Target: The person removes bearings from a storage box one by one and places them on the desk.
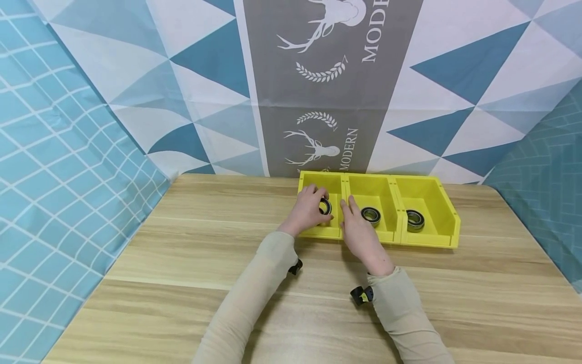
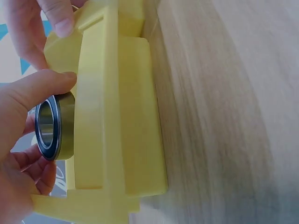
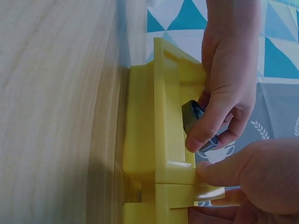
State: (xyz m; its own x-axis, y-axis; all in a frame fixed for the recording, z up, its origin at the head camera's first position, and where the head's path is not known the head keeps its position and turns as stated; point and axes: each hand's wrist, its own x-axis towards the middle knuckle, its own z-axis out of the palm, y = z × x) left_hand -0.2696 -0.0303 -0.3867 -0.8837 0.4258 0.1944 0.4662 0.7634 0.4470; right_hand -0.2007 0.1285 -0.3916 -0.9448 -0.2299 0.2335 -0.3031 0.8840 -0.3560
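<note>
Nearest to the head camera, two beige cloth sleeves (image 1: 254, 283) reach over a light-brown wood-grain table (image 1: 182, 263), and one small black wrist camera (image 1: 361, 295) sits at each cuff. Farther on is the right hand (image 1: 361, 235). Its thumb and fingers pinch the divider between the left and middle compartments of a yellow plastic row of three bins (image 1: 373, 188). The left hand (image 1: 309, 210) is over the left compartment and pinches a black-and-silver ring-shaped metal bearing (image 2: 68, 126), with the thumb on one side and the fingers on the other. This bearing is within the left compartment, behind the front wall; whether it touches the floor there, I cannot tell. A second ring-shaped bearing (image 1: 372, 222) lies in the middle compartment, and a third ring-shaped bearing (image 1: 416, 227) in the right one, near its left wall. Behind the bins rises a grey, white and blue printed cloth (image 1: 313, 96), with deer heads and triangles.
</note>
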